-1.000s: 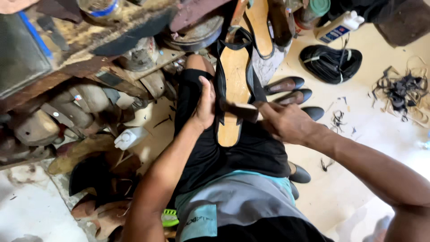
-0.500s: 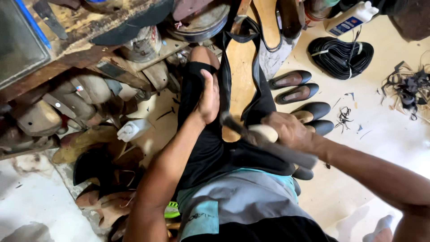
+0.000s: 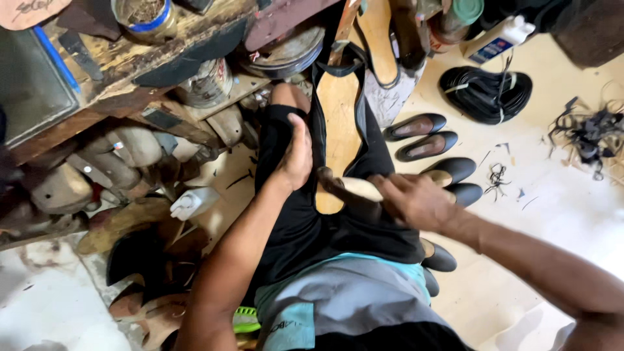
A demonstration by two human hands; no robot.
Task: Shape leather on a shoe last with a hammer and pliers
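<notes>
Bracing a tan shoe sole [image 3: 338, 123] lengthwise on the lap, the left hand [image 3: 298, 156] presses its left edge with fingers flat, while the right hand [image 3: 411, 200] grips a wooden-handled tool [image 3: 354, 188] across its near end.

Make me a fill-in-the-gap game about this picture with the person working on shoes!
1. The right hand grips a tool with a pale ______ handle.
2. The left hand rests against the long wooden board that stands between the person's ______.
3. The flat shoes lying on the floor to the right of the board are ______ in colour.

Missing words: wooden; legs; black
</notes>
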